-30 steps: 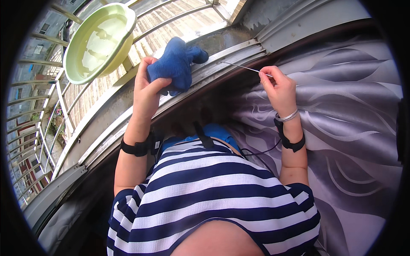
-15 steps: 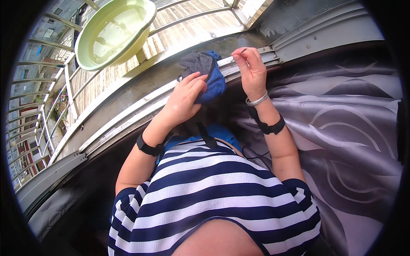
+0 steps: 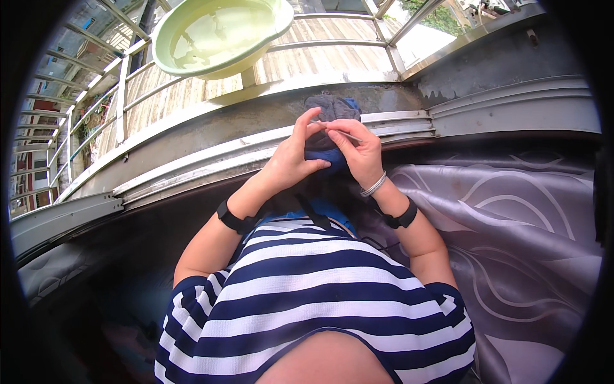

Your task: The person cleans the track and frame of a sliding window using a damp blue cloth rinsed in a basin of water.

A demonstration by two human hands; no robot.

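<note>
Where the right side fills with loose folds, I log one grey-purple curtain (image 3: 486, 230), satin-sheened. Window track (image 3: 204, 161): pale metal, running from near left toward far right. Basin (image 3: 240, 63): pale green, holding water (image 3: 224, 29), far left beyond the track. Cloth (image 3: 327, 109): blue and grey, draped at the track beneath and beyond the hands, partly hidden; I judge it soft, limp and light, best gathered by a full fold. Left hand (image 3: 291, 157): thumb spread apart from the fingers, fingertips beside the left end of the thin rod (image 3: 348, 136), contact unclear to me. Right hand (image 3: 360, 148): thumb and fingers pinched on the rod. Rod: held over the cloth; I expect it light, fairly stiff, apt to roll, so a fingertip pinch near its middle suits it.
</note>
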